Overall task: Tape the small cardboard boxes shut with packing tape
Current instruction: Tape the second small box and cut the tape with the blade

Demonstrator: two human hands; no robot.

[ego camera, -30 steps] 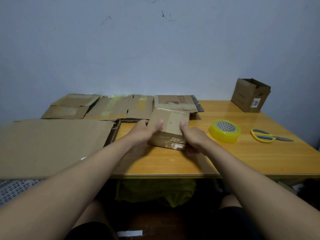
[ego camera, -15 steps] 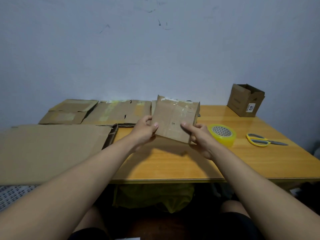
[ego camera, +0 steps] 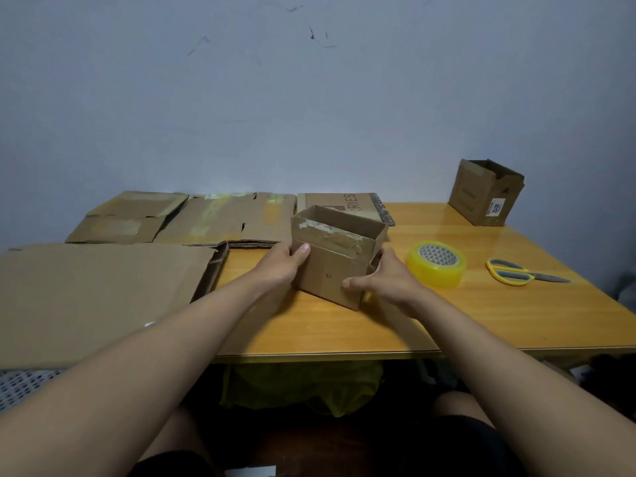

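Near the middle of the desk point(ego camera: 447, 325) both hands, left hand point(ego camera: 280, 265) and right hand point(ego camera: 385, 282), grip the open-topped small box point(ego camera: 330, 270), whose thin walls could buckle if squeezed, skewing flaps before tape point(ego camera: 436, 265) goes on.

Both arms reach forward, left hand point(ego camera: 284, 266) and right hand point(ego camera: 385, 282) gripping.

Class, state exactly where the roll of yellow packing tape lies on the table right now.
In the head view the roll of yellow packing tape lies flat on the wooden table, right of centre, between the right hand and the yellow-handled scissors.
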